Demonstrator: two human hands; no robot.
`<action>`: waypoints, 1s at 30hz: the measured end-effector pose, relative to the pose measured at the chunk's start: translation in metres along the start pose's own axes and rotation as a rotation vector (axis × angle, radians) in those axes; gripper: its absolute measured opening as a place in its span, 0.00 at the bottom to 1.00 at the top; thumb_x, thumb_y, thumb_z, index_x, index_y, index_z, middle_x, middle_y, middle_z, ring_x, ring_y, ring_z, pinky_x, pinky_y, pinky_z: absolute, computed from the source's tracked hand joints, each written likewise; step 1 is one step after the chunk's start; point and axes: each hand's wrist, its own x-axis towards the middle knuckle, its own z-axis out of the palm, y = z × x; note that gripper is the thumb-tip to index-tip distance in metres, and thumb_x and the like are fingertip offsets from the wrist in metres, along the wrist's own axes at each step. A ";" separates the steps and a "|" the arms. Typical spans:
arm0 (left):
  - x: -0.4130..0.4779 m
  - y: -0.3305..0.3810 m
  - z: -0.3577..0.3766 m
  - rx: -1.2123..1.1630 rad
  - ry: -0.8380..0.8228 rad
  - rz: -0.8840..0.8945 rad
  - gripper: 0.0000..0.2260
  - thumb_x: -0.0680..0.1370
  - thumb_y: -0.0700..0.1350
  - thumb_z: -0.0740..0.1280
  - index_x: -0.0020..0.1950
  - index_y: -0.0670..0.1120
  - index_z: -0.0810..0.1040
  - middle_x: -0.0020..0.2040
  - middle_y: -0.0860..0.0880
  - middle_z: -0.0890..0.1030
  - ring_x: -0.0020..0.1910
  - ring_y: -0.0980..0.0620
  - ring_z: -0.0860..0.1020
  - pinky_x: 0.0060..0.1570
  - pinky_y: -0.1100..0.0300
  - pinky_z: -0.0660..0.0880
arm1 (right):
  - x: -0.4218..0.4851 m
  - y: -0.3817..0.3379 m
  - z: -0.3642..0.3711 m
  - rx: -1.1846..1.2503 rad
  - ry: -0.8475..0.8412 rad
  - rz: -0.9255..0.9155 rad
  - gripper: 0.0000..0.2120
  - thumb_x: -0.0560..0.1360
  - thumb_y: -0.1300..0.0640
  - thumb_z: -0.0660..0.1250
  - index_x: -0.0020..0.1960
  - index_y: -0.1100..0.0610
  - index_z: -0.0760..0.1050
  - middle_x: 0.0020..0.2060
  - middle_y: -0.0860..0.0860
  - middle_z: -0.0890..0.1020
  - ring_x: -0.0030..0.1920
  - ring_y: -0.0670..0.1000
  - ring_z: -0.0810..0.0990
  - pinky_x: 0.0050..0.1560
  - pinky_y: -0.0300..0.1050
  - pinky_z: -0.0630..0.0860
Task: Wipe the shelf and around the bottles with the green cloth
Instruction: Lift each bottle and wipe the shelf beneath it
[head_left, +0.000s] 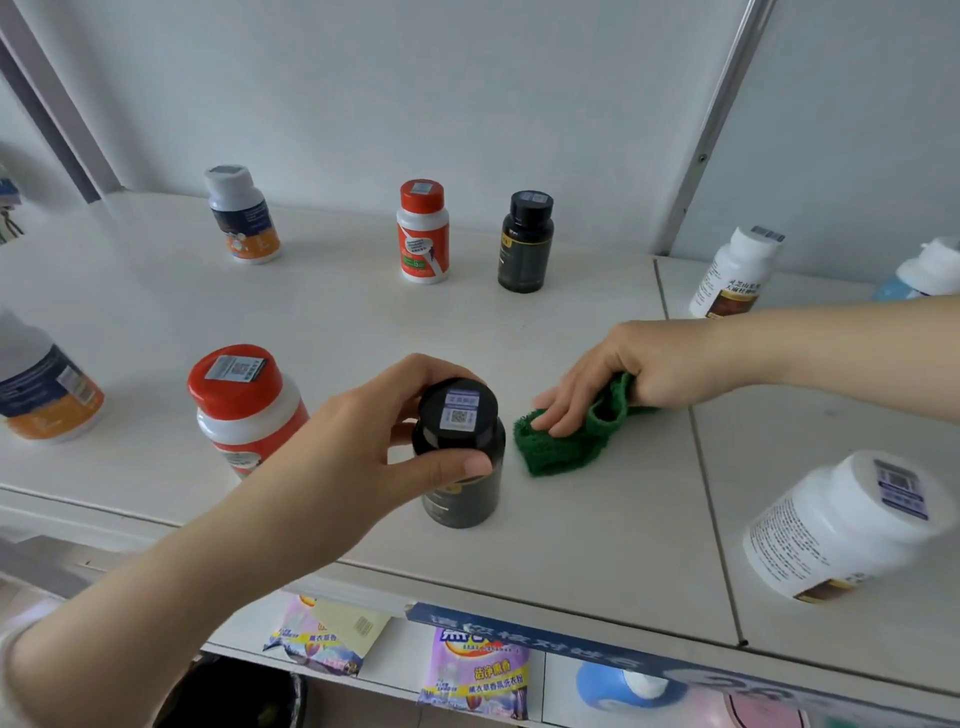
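Note:
A black bottle (460, 488) stands near the front of the white shelf (337, 322). My left hand (363, 441) grips it around its black cap, which carries a QR sticker. Just to its right, my right hand (628, 374) presses the green cloth (561, 447) flat on the shelf; part of the cloth is bunched inside my palm and fingers. Next to the black bottle on the left stands a large red-capped bottle (244, 410).
At the back stand a white-capped bottle (241, 215), a small red-capped bottle (423, 231) and a dark bottle (525, 241). A blue-orange bottle (44, 389) sits far left. White bottles (841, 525) (737, 273) are on the right panel. Packets lie on the lower shelf (478, 670).

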 end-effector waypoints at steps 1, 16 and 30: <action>0.001 0.001 0.000 0.000 0.002 0.002 0.24 0.60 0.60 0.66 0.54 0.55 0.73 0.52 0.59 0.81 0.52 0.65 0.79 0.53 0.73 0.73 | -0.006 -0.001 -0.002 0.006 -0.014 0.026 0.33 0.68 0.81 0.53 0.47 0.45 0.78 0.53 0.37 0.78 0.56 0.27 0.72 0.59 0.21 0.64; 0.032 0.001 0.008 0.100 0.056 0.003 0.13 0.72 0.44 0.69 0.53 0.53 0.70 0.47 0.57 0.77 0.50 0.54 0.78 0.47 0.69 0.72 | 0.016 -0.014 0.005 -0.107 0.585 0.573 0.23 0.76 0.68 0.55 0.67 0.51 0.70 0.66 0.54 0.73 0.61 0.55 0.73 0.49 0.37 0.67; 0.028 0.000 0.015 0.017 0.093 0.034 0.19 0.74 0.47 0.67 0.63 0.46 0.69 0.50 0.53 0.73 0.49 0.54 0.71 0.38 0.70 0.65 | 0.004 -0.078 0.110 -0.061 0.953 0.643 0.25 0.73 0.69 0.58 0.66 0.51 0.70 0.61 0.54 0.78 0.60 0.56 0.75 0.58 0.45 0.71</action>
